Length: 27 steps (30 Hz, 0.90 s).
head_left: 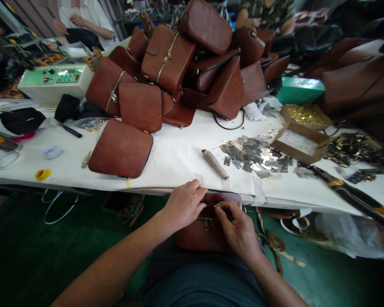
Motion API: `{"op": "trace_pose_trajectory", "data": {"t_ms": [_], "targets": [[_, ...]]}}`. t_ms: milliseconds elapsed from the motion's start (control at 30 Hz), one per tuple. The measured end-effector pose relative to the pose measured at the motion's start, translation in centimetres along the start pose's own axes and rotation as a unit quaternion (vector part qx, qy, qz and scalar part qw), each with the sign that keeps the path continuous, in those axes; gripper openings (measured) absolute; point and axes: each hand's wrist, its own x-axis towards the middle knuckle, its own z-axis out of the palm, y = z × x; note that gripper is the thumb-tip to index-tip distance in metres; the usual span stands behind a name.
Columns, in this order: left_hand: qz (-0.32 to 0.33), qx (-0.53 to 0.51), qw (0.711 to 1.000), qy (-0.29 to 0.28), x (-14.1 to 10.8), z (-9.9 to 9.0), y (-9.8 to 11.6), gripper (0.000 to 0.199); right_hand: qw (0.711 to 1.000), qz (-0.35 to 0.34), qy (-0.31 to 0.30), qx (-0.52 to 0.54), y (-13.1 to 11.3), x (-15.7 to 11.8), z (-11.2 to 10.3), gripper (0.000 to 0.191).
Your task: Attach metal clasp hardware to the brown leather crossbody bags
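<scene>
- One brown bag rests on the person's lap, just before the edge of the white table; its zipper shows one metal pull.
- The right hand has thumb and forefinger clamped on one small metal piece, above the zipper (it is too small to name exactly).
- The left hand lies at the upper left of this same bag, its fingers bent and close together; whether they grip it, I cannot tell.
- On the machine there are two green panels, whose markings are too small for reading.
- About ten more brown bags are heaped on the table; they overlap, so the count is not sure.
- Near the right hand lie one grey stick-like tool and many metal plates.
- Further right: two cardboard boxes, one green box, one pair of pliers.
- Two persons are behind.
</scene>
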Motion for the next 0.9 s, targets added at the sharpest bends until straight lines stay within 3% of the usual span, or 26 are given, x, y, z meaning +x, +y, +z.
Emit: {"op": "trace_pose_trajectory", "data": {"t_ms": [267, 533, 767, 900], "targets": [[0.007, -0.110, 0.990, -0.091, 1.0, -0.8, -0.3, 0.014, 0.999, 0.001, -0.025, 0.022, -0.1, 0.3, -0.1, 0.019], [-0.051, -0.287, 0.949, -0.119, 1.4, -0.8, -1.5, 0.023, 0.997, 0.030, -0.039, 0.067, -0.8, 0.6, -0.4, 0.025], [-0.060, -0.319, 0.937, -0.132, 1.5, -0.5, -1.8, 0.029, 0.976, 0.102, -0.067, 0.182, -0.3, 0.6, -0.1, 0.029], [-0.063, -0.327, 0.934, -0.133, 1.5, -0.4, -1.8, 0.030, 0.977, 0.106, -0.053, 0.178, -0.5, 0.4, 0.2, 0.031]]}}
